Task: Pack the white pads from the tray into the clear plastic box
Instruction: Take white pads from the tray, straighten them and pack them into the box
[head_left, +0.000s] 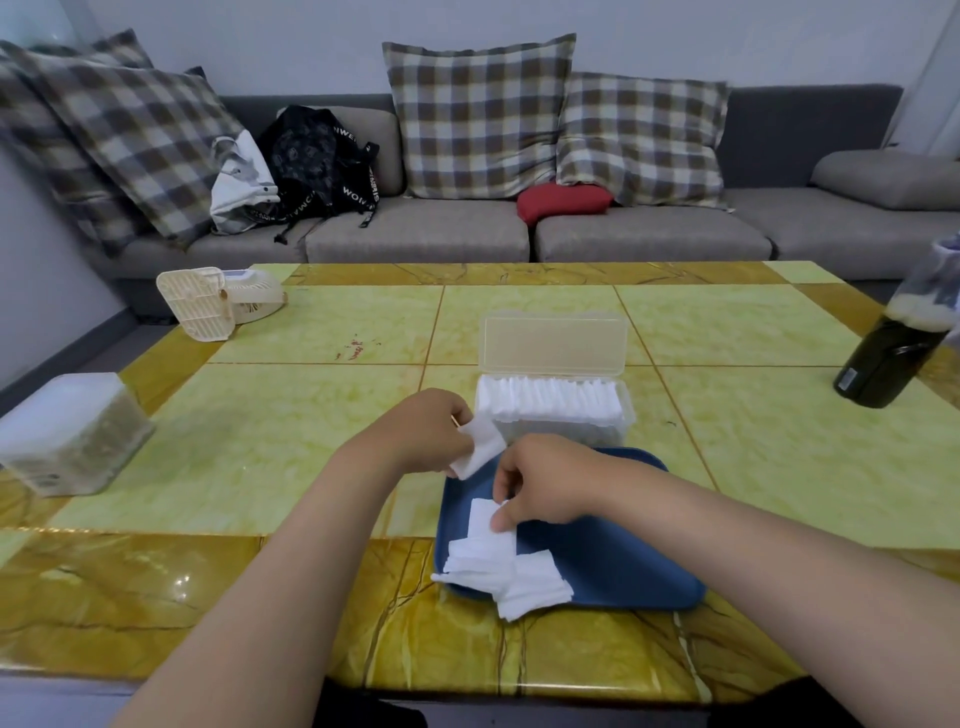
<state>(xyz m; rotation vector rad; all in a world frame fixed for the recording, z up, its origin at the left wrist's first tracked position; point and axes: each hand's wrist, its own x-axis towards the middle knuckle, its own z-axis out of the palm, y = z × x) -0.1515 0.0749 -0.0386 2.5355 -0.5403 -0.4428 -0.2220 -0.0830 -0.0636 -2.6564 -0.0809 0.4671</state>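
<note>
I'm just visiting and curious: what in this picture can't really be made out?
- How many pads the left hand holds: fingers cover the held pads.
- How full the clear box is lower down: the right hand and the tray block it.
- Top of the dark bottle: blurred, cut off at the right edge.
- Printing on the black bag: too small.

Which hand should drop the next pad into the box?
Left. The left hand already pinches a pad beside the near-left corner of the open clear box. The right hand is lower, over the blue tray, fingering the loose pads.
</note>
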